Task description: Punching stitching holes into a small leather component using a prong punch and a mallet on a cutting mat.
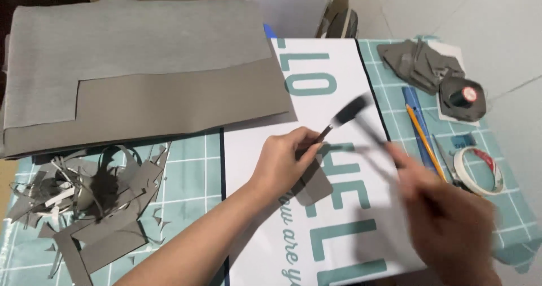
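Observation:
My left hand (282, 163) pinches a thin brush (342, 118) by its metal neck; the dark head is blurred and points up and right. A small grey card piece (314, 187) lies at that hand's fingertips, over a white sheet with teal letters (339, 66). My right hand (451, 224) is at the lower right, heavily blurred by motion. A dark streak runs from it toward the brush, and I cannot tell whether it holds anything.
Large grey card sheets (141, 77) cover the upper left. Grey offcuts (96, 201) are heaped at the left on a teal grid cutting mat (192, 162). At the right are cut grey pieces (418, 63), a red-capped black bottle (464, 96), a blue ruler (414, 108), a yellow pencil (424, 140) and a tape roll (479, 170).

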